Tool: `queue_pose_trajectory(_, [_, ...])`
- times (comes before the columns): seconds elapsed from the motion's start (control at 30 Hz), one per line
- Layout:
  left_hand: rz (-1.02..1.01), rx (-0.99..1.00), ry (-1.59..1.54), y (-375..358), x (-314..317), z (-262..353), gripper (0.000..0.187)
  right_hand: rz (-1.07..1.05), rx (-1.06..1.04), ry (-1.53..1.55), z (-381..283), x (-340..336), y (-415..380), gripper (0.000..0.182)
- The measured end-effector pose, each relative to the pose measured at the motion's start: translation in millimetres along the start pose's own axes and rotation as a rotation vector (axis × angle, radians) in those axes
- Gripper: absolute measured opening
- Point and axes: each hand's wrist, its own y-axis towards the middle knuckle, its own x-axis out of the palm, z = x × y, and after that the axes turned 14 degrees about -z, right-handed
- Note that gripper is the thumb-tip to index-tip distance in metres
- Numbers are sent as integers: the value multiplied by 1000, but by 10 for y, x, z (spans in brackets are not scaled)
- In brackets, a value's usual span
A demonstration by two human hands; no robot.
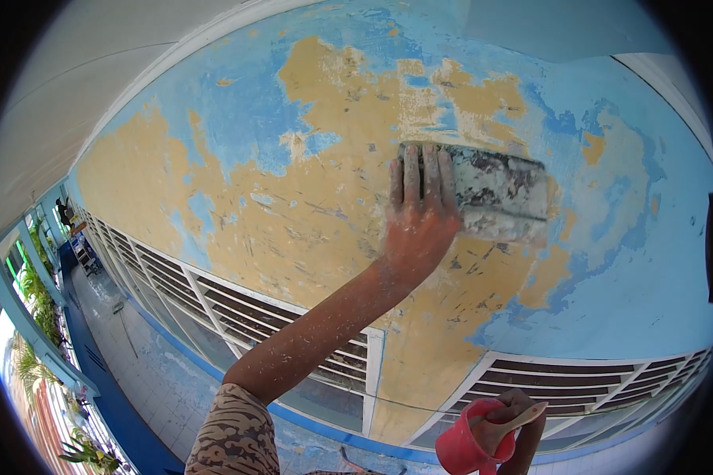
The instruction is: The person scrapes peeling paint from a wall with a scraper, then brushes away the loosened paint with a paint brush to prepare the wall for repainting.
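Note:
My left hand (421, 218) reaches up to the wall with its fingers closed over the left end of a wide, flat, plaster-smeared trowel-like tool (503, 190). The tool lies against the wall and its lower edge is blurred. Low on the right, my right hand (515, 402) grips a red plastic mug (458, 443) by its rim. A brush with a wooden handle (535, 412) leans in the mug, its bristles hidden. Around the tool, the wall (317, 198) shows patchy blue paint and bare yellow areas with dark scrape marks.
White-framed louvre windows (206, 301) run below the wall on the left, and more louvres (562, 384) stand on the right. A tiled walkway (135, 348) stretches off to the left, beside a blue ledge (107, 372) and green plants (36, 293).

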Motion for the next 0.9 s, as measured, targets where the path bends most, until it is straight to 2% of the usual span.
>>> queue_pose_trajectory(0.07, [1, 39, -60, -17, 16, -32, 61, 52, 7, 53, -136, 91, -34, 1])
queue_pose_trajectory(0.1, [2, 43, -62, 70, -13, -11, 61, 82, -66, 28, -132, 115, -46, 3])
queue_pose_trajectory(0.2, [-13, -65, -58, 274, -73, 43, 63, 137, -153, 14, -132, 145, -78, 7])
queue_pose_trajectory(0.27, [-2, -52, 100, 187, -1, 56, 63, 161, -163, 33, 11, 139, -104, 10])
queue_pose_trajectory(0.3, [4, -53, 97, 142, 23, 36, 63, 123, -129, -103, 184, 46, -59, 14])
queue_pose_trajectory(0.37, [44, 19, -48, -27, 31, 2, 63, 166, -207, -130, -10, 134, -128, 16])
queue_pose_trajectory(0.53, [157, -44, -65, 633, -78, -161, 61, 204, -300, -8, -23, 155, -153, 10])
queue_pose_trajectory(0.63, [112, -105, 26, 592, -89, -54, 62, 158, -239, -144, 112, 8, -142, 4])
queue_pose_trajectory(0.67, [99, -61, -43, 376, -63, 1, 60, 144, -228, -179, 162, -49, -135, 9])
queue_pose_trajectory(0.7, [81, -17, -114, 242, -61, 16, 59, 11, -132, -148, 165, -107, -121, 9])
queue_pose_trajectory(0.77, [103, 6, -78, 286, -26, -94, 55, -117, -48, -120, 124, -139, -73, 10])
queue_pose_trajectory(0.8, [120, 22, -44, 364, -11, -168, 52, -42, -102, -147, -9, -103, -85, 10])
queue_pose_trajectory(0.9, [193, -102, 13, 910, -149, -544, 44, 156, -245, -227, -419, 52, -228, 12])
